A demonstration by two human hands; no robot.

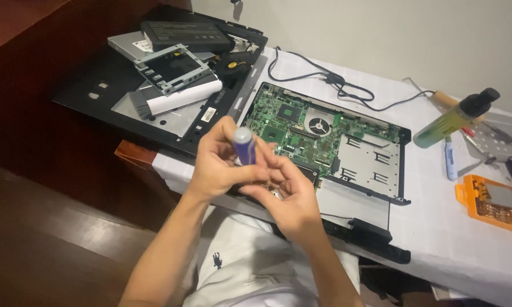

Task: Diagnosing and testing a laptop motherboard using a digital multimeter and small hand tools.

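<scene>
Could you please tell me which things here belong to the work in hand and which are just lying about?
In use:
left hand
right hand
blue screwdriver, held in both hands
opened laptop base just beyond

Lying about:
orange bit case
green bottle
black cable
brush
battery

Head view, looking down, close over table (438, 239)

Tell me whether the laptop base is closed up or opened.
Opened: the laptop base has its cover off, baring the green motherboard and fan.
</scene>
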